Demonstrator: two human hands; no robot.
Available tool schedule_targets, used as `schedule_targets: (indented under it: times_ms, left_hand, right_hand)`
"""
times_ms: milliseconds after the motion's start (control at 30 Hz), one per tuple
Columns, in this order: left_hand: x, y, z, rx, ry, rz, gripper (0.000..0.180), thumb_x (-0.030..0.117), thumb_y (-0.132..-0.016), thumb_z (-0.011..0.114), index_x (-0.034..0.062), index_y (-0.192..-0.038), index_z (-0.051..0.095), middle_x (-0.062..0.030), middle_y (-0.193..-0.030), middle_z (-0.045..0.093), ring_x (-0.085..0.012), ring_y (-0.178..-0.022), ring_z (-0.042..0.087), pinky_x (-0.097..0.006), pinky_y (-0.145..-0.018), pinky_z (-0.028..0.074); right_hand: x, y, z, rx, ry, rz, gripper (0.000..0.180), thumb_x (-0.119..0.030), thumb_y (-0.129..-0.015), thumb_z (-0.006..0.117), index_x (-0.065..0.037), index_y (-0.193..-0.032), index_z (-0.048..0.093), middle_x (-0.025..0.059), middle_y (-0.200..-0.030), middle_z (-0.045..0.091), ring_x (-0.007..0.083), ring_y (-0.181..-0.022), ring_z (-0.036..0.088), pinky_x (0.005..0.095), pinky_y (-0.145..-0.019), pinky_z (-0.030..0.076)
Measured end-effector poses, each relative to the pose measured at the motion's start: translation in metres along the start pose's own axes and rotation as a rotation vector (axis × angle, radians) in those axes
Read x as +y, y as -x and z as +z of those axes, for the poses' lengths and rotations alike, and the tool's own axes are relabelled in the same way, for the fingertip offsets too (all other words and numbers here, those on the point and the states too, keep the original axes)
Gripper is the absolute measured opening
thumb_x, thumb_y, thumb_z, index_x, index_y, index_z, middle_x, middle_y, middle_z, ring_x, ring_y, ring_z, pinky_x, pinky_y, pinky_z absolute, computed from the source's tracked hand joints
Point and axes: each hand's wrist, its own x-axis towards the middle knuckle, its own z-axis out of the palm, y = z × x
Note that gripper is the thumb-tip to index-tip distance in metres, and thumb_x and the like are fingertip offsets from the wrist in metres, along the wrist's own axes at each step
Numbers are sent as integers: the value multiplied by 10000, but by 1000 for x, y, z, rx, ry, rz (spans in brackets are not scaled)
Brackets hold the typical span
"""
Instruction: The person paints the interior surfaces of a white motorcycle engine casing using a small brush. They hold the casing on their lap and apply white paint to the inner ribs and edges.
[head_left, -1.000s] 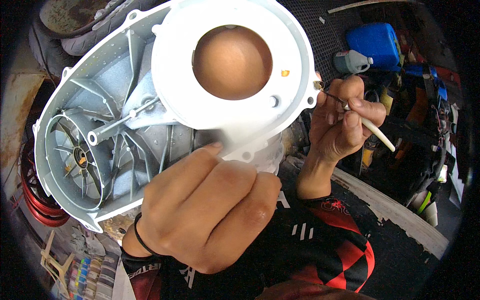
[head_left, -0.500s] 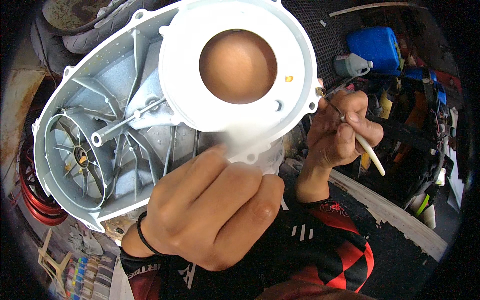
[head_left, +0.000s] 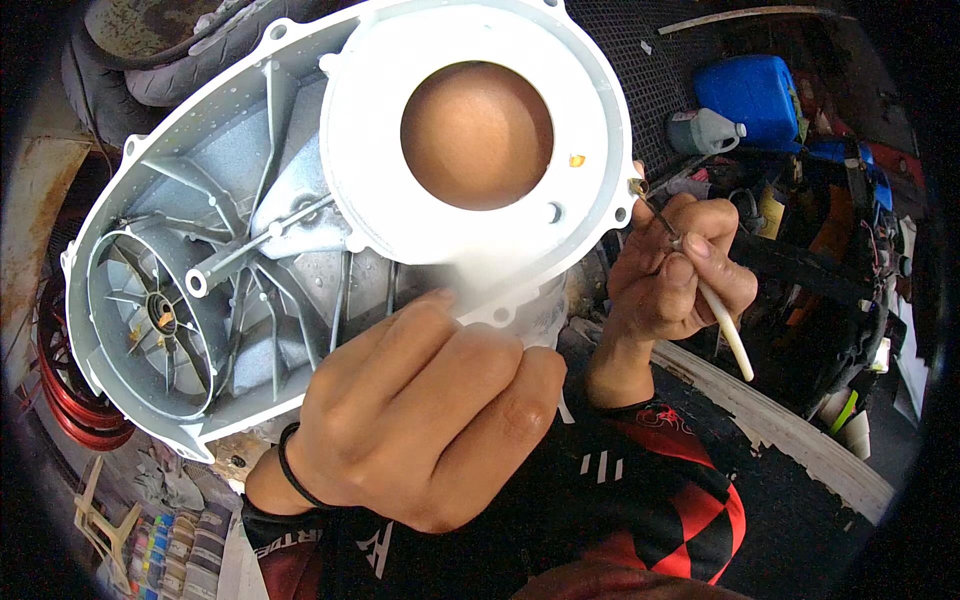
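So from the head cam: left hand (head_left: 420, 420) has its grip clamped on the lower rim of the grey engine cover (head_left: 330, 220), held up high, while right hand (head_left: 665, 275) pinches a thin brush (head_left: 705, 290) at its edge. One-handed hold looks sketchy; the cover could tilt and smear.

We count 1 grey engine cover (head_left: 250, 270) up in front of us, with 1 big round opening (head_left: 477, 135) and 1 finned fan ring (head_left: 155, 325). 2 hands are on show: 1 left hand (head_left: 420, 420), 1 right hand (head_left: 675, 270). There's 1 thin brush (head_left: 690, 270). Off to the top right corner, 1 blue canister (head_left: 755, 95) and 1 grey bottle (head_left: 700, 130). At the left edge, 1 red coil spring (head_left: 65, 400).
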Motion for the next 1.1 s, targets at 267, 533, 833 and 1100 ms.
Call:
schedule_targets:
  times_ms: [267,533,833,1100]
  left_hand:
    - [-2,3,3,18,5,4,203,18,-683,784,22,-861,686,-63,-716,580,-196,-608,612,-379,-650,599]
    - [-5,5,5,16,0,8,188,43,-704,794,34,-858,686,-58,-716,576,-198,-605,614,-387,-655,599]
    - [-3,4,6,4,-5,-17,180,54,-696,797,59,-843,693,-49,-726,586,-189,-603,617,-401,-690,603]
    - [-2,4,6,1,-8,-26,185,57,-697,798,58,-848,691,-47,-728,584,-182,-603,619,-403,-701,605]
  right_hand:
    - [-7,2,1,-42,103,0,194,-71,-926,622,-37,-1094,530,127,-880,466,100,-605,463,430,-747,628]
    - [-6,3,9,4,45,-10,152,-1,-941,504,-53,-1084,507,127,-829,435,101,-573,441,461,-744,623]
    - [-11,5,4,-14,37,70,161,-117,-954,607,-112,-1078,505,103,-872,425,106,-600,462,569,-849,585]
    - [-11,5,3,-54,90,54,183,-127,-958,603,-104,-1108,501,110,-899,436,112,-613,475,528,-836,604]
